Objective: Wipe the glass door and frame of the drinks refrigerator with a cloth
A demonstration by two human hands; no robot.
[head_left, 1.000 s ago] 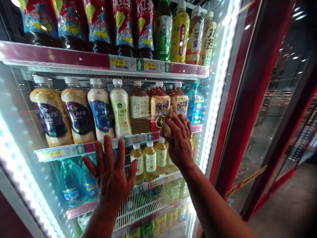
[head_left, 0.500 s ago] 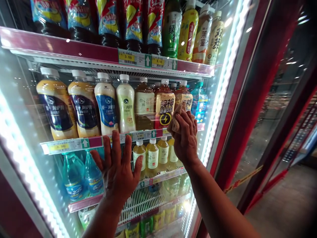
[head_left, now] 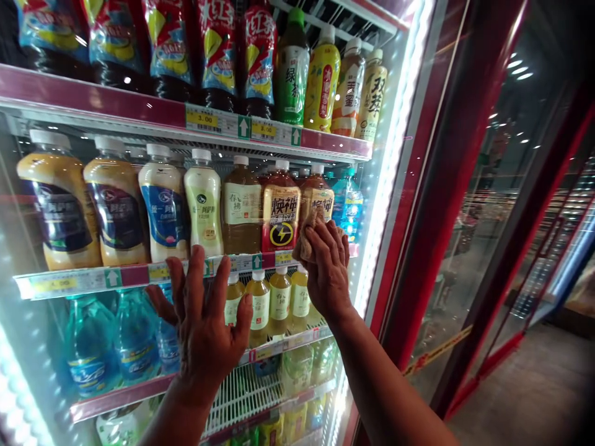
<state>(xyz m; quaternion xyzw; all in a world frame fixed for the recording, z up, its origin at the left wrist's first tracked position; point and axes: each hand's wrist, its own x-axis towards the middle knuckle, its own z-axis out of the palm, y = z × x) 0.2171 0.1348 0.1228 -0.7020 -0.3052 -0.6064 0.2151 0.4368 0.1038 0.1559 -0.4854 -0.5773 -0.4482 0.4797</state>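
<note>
My left hand (head_left: 202, 322) is raised with its fingers spread, in front of the glass of a lit drinks cooler, near the middle shelf's price strip (head_left: 134, 274). Nothing is in it. To its right, my right hand (head_left: 329, 266) presses a crumpled brown cloth (head_left: 307, 238) against the glass. The cloth overlaps the lower part of a bottle with a gold label (head_left: 322, 199). Beside that stands a red and gold bottle (head_left: 280, 210) behind the glass.
Dark red door frames (head_left: 441, 186) run down the right side, with another glass door and a yellow-red strip (head_left: 439, 352) beyond. Bright light strips edge the cooler. Large bottles with red and blue labels (head_left: 167, 46) fill the top shelf.
The view has shifted, so the shelves and both hands sit further left in the picture. My right hand still holds the cloth at the gold-labelled bottle; my left hand stays spread.
</note>
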